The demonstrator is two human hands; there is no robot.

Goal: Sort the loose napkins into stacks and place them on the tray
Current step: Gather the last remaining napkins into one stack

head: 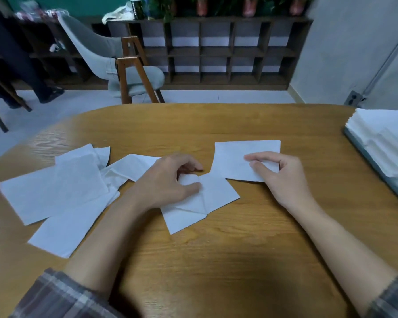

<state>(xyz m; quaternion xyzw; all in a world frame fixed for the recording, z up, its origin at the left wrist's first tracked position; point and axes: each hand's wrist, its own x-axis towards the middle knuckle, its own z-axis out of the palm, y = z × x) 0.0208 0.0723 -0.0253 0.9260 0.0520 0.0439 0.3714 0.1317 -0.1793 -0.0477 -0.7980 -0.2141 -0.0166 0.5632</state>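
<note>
Several loose white napkins (55,193) lie spread over the left half of the wooden table (216,249). My left hand (168,182) pinches the upper corner of a creased napkin (207,203) at the table's middle. Just to its right, my right hand (278,175) pinches the near right corner of a flat rectangular napkin (237,157). At the right edge stands a grey tray (377,171) with stacks of white napkins (386,138) on it.
Beyond the table's far edge stands a grey chair (124,72) with wooden legs, and a dark shelf unit (216,51) lines the wall. A person's legs (32,72) show at the far left.
</note>
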